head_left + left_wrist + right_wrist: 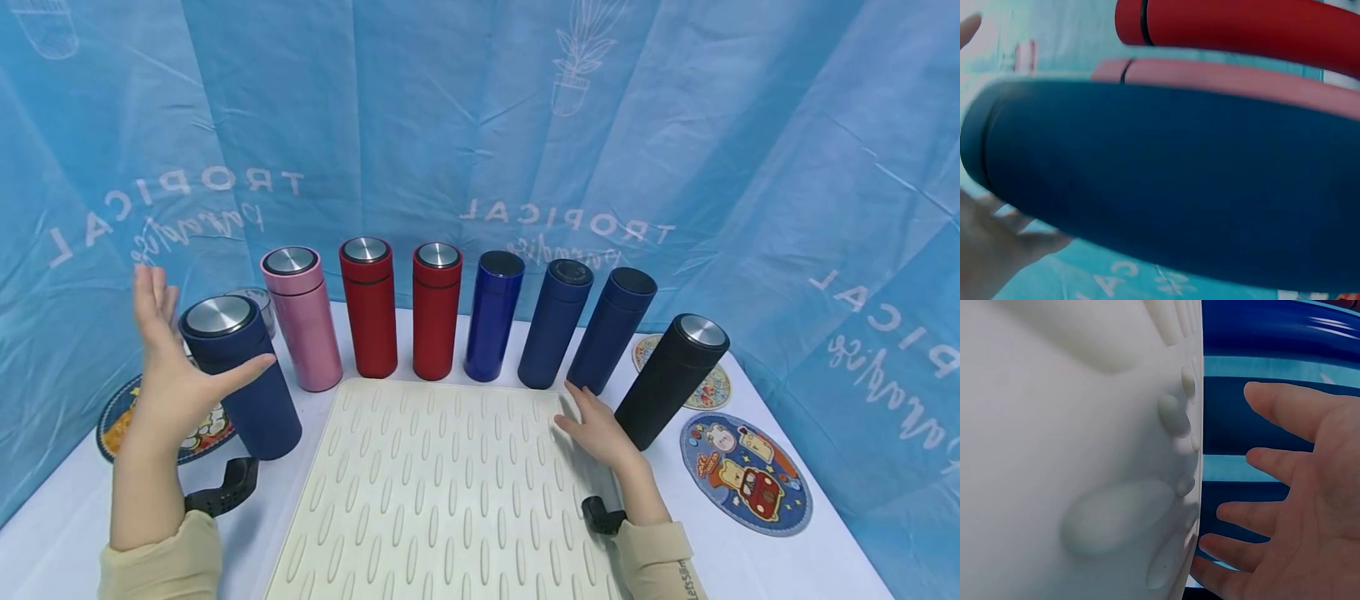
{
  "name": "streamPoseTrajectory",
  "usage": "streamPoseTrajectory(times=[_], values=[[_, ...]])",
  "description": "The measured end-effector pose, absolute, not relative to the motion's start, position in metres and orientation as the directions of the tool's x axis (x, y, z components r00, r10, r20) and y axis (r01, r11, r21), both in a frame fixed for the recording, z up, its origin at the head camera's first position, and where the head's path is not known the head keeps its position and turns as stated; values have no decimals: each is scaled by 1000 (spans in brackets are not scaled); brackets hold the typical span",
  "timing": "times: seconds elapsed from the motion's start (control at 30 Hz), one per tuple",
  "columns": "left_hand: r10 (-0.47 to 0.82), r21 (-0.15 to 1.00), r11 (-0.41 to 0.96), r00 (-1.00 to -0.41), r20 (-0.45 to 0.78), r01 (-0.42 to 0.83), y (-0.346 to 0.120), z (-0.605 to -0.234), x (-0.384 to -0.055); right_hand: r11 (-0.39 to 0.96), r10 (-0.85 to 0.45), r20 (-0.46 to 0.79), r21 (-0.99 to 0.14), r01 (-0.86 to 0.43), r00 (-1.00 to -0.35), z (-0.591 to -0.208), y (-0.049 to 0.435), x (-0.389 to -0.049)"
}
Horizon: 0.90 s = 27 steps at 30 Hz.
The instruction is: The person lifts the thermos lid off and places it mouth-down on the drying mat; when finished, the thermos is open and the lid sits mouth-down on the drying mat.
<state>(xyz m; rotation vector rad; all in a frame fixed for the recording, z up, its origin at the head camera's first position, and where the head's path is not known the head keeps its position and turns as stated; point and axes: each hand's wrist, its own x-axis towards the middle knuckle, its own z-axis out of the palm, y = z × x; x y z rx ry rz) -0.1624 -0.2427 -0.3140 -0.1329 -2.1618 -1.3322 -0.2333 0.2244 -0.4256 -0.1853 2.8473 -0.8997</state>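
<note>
Beside the large navy thermos flask [258, 392] with a silver lid, my left hand [174, 385] is raised, fingers up and thumb spread across in front of it. The left wrist view shows the flask filling the middle, with this hand's fingers [1035, 245] partly behind it. My right hand [603, 432] hovers low over the far right part of the cream ridged mat [420, 475]. Its fingers [1266, 519] are spread and hold nothing. Nearest to it stand a navy flask [611, 333] and a black flask [667, 383] with a silver lid.
A row of flasks runs along the mat's far side: pink [303, 325], two red [369, 308], shiny blue [493, 321] and another navy [553, 329]. Round patterned coasters [746, 475] lie at both sides. A clear glass [258, 300] stands behind the large flask. Blue curtain [420, 125] encloses the table.
</note>
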Motion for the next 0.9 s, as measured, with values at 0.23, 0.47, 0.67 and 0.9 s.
streamPoseTrajectory(times=[0.23,0.47,0.67,0.9], values=[[-69,868,429,-950,306,249,-269,-328,-169,815,-157,-123,-576,-58,-980,-426,226,-233],[21,876,437,-976,216,203,-287,-340,-174,819,-156,-120,-571,-61,-980,-425,225,-233],[74,880,448,-988,138,157,-290,-341,-178,816,-163,-118,-574,-67,-979,-425,225,-232],[131,843,504,-981,143,190,-294,-351,-179,826,-172,-117,-559,-78,-978,-425,225,-232]])
